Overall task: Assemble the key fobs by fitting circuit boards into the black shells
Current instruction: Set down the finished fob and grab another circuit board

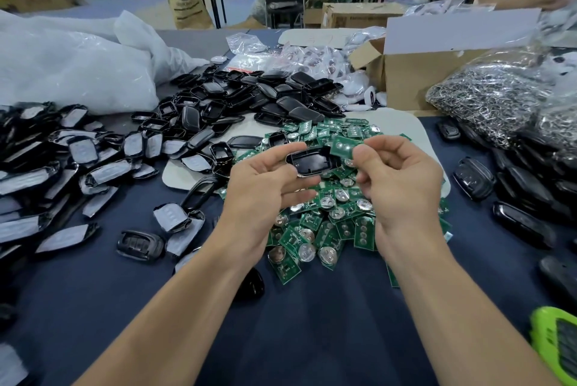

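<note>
Head view: over the dark table [312, 329], the left hand [265, 185] grips an open black shell [309, 161], hollow side up, fingers curled round its left end. The right hand [402, 185] pinches a green board [344, 148] between thumb and forefinger, its edge touching the shell's right end. Under both hands lies a heap of boards [327, 229]. More shells [234, 98] are piled behind, left of a box [421, 79]. A bag of metal rings [487, 98] sits to the right.
</note>
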Demonstrator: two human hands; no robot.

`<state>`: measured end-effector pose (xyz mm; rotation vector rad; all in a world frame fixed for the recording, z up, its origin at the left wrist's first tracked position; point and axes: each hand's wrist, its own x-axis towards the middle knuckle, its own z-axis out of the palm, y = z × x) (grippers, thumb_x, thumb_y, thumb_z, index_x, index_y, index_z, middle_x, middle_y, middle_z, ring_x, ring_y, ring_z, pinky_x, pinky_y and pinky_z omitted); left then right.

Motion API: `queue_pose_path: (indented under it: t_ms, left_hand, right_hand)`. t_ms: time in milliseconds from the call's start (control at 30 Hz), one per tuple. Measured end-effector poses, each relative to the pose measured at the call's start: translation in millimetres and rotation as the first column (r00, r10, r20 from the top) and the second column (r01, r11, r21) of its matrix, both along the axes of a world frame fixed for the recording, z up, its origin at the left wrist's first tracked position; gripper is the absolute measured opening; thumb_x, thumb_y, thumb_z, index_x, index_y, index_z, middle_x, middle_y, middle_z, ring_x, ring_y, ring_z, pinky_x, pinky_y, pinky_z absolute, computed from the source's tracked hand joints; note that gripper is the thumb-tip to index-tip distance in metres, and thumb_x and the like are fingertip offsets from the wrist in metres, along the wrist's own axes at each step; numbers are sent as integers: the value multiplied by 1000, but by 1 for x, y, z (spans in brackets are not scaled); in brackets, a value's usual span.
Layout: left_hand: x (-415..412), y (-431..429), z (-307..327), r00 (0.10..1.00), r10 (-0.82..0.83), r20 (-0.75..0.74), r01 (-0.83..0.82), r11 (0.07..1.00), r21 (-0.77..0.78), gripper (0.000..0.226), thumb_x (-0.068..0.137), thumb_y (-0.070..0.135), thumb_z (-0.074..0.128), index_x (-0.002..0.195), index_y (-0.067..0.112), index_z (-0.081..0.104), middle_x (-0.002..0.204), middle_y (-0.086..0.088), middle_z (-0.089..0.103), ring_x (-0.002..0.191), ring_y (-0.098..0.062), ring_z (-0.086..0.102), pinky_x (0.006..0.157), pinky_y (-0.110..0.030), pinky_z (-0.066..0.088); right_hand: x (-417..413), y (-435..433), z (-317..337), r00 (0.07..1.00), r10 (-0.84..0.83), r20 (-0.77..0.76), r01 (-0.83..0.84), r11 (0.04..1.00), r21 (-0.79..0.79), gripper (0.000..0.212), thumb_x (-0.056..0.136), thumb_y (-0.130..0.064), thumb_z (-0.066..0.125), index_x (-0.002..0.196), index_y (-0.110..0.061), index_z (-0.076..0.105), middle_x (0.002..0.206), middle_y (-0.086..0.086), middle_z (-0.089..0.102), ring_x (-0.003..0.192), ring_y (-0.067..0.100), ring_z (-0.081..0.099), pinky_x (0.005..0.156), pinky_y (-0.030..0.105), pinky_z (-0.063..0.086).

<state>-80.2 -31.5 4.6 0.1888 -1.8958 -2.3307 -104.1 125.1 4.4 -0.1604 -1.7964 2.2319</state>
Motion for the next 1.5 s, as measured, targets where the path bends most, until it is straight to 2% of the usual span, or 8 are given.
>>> queue_pose_path:
  t_ms: [233,433,700,933,1133,1267,1400,1500]
  left_hand:
    - [1,-1,0,1000,29,-8,-29,999,-29,31,98,-4,55,114,12,76,87,-11,81,62,-20,73,60,-25,60]
    - [-3,-10,0,993,-116,-8,116,983,139,26,98,1,62,120,5,74,93,-6,75,70,-11,68,66,-23,58]
    - [-1,-3,-2,1000,-12,-21,8,986,-167,23,102,11,64,119,15,78,100,0,81,91,-11,76,72,-22,59]
    - [-2,-4,-6,991,137,3,-131,952,-277,17,99,12,68,99,23,81,81,0,80,64,-14,73,68,-32,63]
    - [0,-3,-5,997,72,-7,-70,936,-344,22,97,13,68,93,28,83,81,-2,80,65,-14,72,75,-41,66]
    - [1,-3,-4,999,38,-29,-46,934,-354,27,97,11,67,89,32,84,82,2,80,64,-10,71,71,-36,66]
    - [1,-4,-2,999,-2,-39,-13,925,-381,41,97,12,68,77,45,81,82,8,80,64,-8,71,69,-29,65]
    - [1,-6,-2,999,-32,-41,13,920,-391,40,97,13,69,81,48,82,83,8,80,64,-9,71,70,-30,65]
  right_hand:
    - [0,-6,-3,971,202,125,-194,979,-69,14,94,2,69,90,-11,72,59,-4,62,47,8,53,42,18,40]
    - [3,-12,-4,932,330,152,-305,937,-168,11,96,2,66,91,-8,67,62,4,66,49,11,57,44,20,44]
    - [4,-12,-5,906,392,159,-365,915,-174,12,96,1,66,88,-8,67,67,8,68,50,12,57,44,20,44]
    - [-5,3,-4,990,108,-94,-84,971,223,30,87,-4,74,79,-32,81,62,-1,66,54,11,50,51,24,43]
    - [1,-1,-8,950,251,-186,-106,819,564,31,93,-13,71,95,-42,79,82,-18,75,64,14,64,59,31,53]
    - [2,3,-9,942,275,-193,-107,790,603,29,93,-9,72,96,-37,81,78,-22,71,59,2,58,56,11,39]
    - [3,3,-6,935,286,-211,-87,760,644,29,92,-10,74,98,-38,81,88,-21,74,84,1,68,75,18,52]
    - [5,2,-5,930,288,-227,-67,742,667,27,92,-11,75,101,-36,82,88,-18,74,87,4,69,81,25,56]
